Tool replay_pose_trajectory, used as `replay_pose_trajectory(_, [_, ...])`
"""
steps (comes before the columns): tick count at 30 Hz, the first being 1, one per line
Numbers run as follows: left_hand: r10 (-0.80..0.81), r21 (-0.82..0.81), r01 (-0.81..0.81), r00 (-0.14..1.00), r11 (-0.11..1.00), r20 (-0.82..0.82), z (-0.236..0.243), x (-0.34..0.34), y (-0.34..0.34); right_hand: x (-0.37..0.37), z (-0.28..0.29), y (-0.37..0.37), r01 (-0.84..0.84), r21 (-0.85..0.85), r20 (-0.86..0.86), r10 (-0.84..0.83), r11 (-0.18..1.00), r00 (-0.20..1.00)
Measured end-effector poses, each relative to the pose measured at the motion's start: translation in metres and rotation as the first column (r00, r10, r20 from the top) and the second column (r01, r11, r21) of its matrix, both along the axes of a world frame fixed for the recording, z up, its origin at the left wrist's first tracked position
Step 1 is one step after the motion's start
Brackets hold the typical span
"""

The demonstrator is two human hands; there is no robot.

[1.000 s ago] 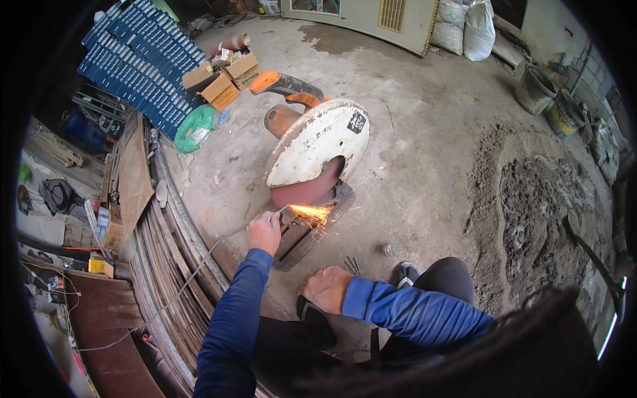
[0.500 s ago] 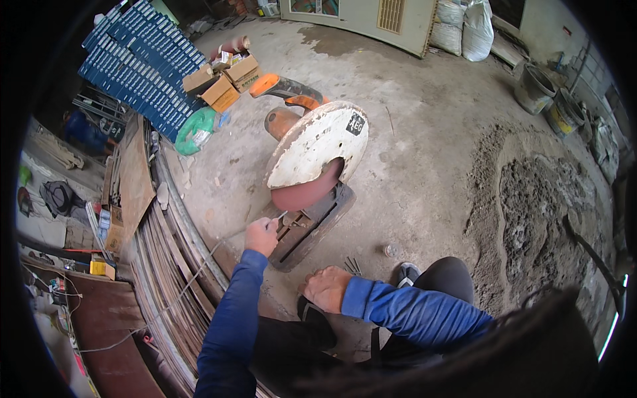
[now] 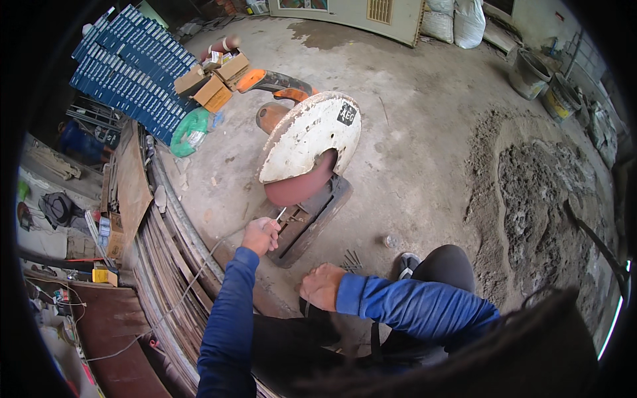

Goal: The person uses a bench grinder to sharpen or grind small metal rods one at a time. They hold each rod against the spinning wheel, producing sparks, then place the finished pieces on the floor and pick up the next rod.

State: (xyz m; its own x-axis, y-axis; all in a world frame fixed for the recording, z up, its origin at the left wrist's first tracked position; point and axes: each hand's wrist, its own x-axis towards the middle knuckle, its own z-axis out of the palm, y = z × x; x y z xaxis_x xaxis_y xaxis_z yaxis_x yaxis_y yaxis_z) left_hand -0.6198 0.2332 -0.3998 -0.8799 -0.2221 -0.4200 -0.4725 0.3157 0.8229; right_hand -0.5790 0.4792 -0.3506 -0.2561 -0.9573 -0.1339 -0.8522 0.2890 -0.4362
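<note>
My left hand is closed around a short thin metal rod. The rod's tip points up beside the reddish-brown disc of a cut-off saw; I cannot tell whether they touch. A worn white guard covers the disc's upper part, and the orange-and-black handle is behind it. Below lies the saw's dark base. Low in front of me, my right hand is closed with its fingertips hidden, so anything inside cannot be seen. Several short metal rods lie on the floor just beyond it.
A small round container stands near my shoe. Long pipes and boards run along the left, crossed by a cable. Stacked blue boxes and open cartons stand far left. A sand-like heap spreads at right.
The view has shifted slightly, so the saw and floor sit a little further left and higher. My left hand still holds the rod by the disc; my right hand stays low.
</note>
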Motion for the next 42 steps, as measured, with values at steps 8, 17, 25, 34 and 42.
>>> replay_pose_trajectory(8, [0.007,-0.156,-0.016,0.998,0.988,-0.055,-0.009,-0.01,-0.001,-0.002,0.007,0.001,-0.003,0.023,0.055,0.002,1.0,0.998])
replay_pose_trajectory(17, [0.161,-0.01,-0.162,0.983,0.987,-0.089,-0.019,-0.019,-0.004,-0.006,0.017,0.005,-0.039,0.091,0.069,0.033,0.995,0.997])
replay_pose_trajectory(25, [0.215,-0.106,-0.243,0.951,0.964,-0.221,-0.026,-0.018,0.005,-0.006,0.016,0.004,-0.033,0.081,0.055,0.029,0.996,0.998])
replay_pose_trajectory(34, [0.287,-0.147,-0.326,0.929,0.934,-0.234,-0.033,-0.019,0.012,-0.009,0.019,0.004,-0.058,0.103,0.062,0.052,0.993,0.997])
replay_pose_trajectory(42, [0.364,0.012,-0.369,0.911,0.929,-0.196,-0.024,-0.017,0.016,-0.004,-0.005,0.007,-0.04,-0.199,-0.054,0.03,0.979,0.998])
